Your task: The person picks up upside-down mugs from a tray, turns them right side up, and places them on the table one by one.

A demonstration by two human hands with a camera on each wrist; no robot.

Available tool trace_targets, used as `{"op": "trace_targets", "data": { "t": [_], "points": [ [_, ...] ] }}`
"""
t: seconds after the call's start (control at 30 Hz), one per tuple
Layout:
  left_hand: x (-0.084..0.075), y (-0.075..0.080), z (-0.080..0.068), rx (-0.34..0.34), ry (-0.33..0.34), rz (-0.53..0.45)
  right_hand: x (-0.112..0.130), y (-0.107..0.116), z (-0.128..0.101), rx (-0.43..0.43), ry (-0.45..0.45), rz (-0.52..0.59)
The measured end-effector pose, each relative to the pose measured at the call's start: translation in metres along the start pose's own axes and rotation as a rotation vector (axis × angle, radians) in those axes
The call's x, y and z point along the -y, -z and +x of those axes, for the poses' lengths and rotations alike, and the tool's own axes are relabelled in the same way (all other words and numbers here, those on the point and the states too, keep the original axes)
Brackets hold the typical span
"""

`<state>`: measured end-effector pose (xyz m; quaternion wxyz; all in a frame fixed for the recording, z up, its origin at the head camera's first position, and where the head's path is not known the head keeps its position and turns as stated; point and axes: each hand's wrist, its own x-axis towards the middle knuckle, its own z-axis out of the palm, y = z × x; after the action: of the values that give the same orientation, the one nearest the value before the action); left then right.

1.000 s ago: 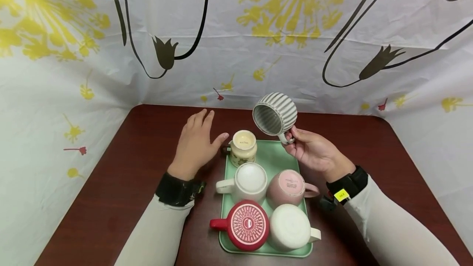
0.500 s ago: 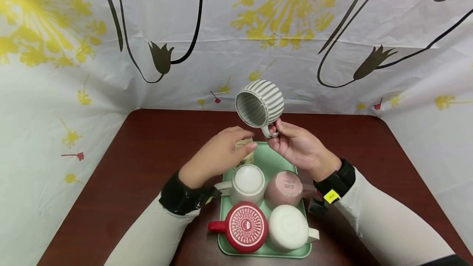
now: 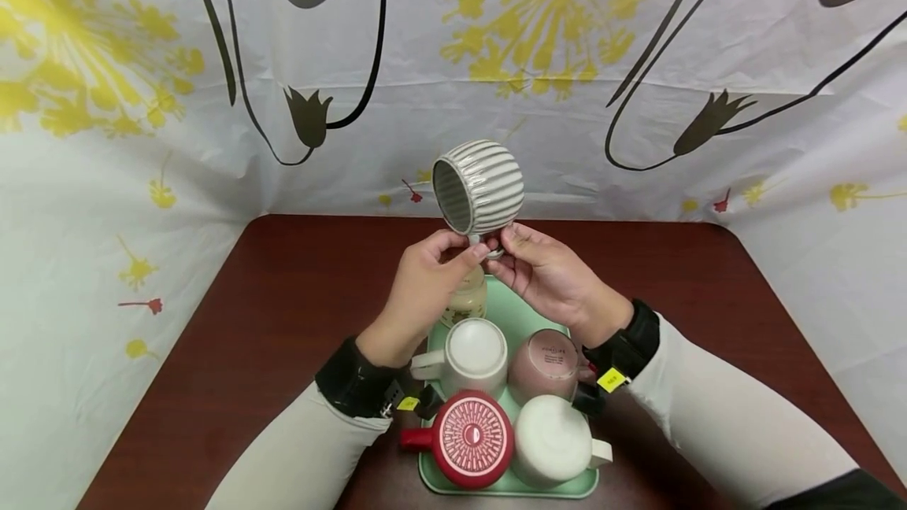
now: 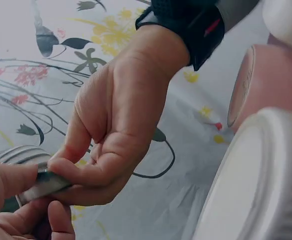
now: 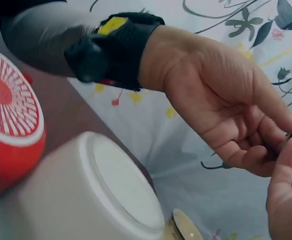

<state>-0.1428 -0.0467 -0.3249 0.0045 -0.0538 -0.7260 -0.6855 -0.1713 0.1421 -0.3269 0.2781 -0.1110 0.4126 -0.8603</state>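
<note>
"Mug, striped in grey and white: where does it sit against the grip?"

"Its bowl is in the air, just above the fingers of the right hand and the left hand. It is tipped on its side, mouth facing the person's left, with the handle hanging below."

"So which of them has the handle?"

"Both do. The right pinches it from one side, thumb close under the bowl; the left pinches it from the other, thumb laid across it near the bowl."

"Do the fingertips touch each other?"

"They come together around the handle, but the head view hides exactly where they meet."

"And underneath?"

"A green tray. On it a cream mug stands base up, partly covered by the left hand. Nearer the person are a white mug and a pink mug, side by side, then a red mug and another white mug, all base up as well."
</note>
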Motion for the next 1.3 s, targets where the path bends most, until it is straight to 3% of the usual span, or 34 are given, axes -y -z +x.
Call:
{"op": "trace_targets", "data": {
  "t": [0.13,0.27,0.43,0.57,0.77,0.87,1.03,1.17,1.3],
  "points": [
    [0.005,0.001,0.001,-0.008,0.047,-0.120,-0.003,-0.002,0.002,-0.095,0.004,-0.233],
    [0.006,0.002,0.002,0.036,0.061,-0.189,-0.007,0.000,0.003,-0.133,-0.036,-0.406],
    [0.006,0.004,-0.001,0.089,0.069,-0.097,-0.011,0.003,0.004,-0.116,-0.082,-0.513],
    [0.006,0.005,-0.002,0.095,0.059,-0.004,-0.012,0.005,0.005,-0.101,-0.105,-0.563],
    [0.007,0.008,-0.004,0.088,0.038,0.040,-0.011,0.005,0.007,-0.090,-0.137,-0.659],
    [0.006,0.010,-0.004,0.055,0.028,0.051,-0.007,0.007,0.005,-0.057,-0.134,-0.838],
    [0.008,0.019,-0.001,-0.018,0.000,0.073,0.002,0.010,-0.007,0.007,-0.055,-1.246],
    [0.013,0.031,0.004,-0.074,-0.016,0.074,0.008,0.019,-0.023,-0.042,0.056,-1.492],
    [0.019,0.046,0.007,-0.129,0.001,0.133,0.011,0.038,-0.036,-0.094,0.146,-1.635]
  ]
}}
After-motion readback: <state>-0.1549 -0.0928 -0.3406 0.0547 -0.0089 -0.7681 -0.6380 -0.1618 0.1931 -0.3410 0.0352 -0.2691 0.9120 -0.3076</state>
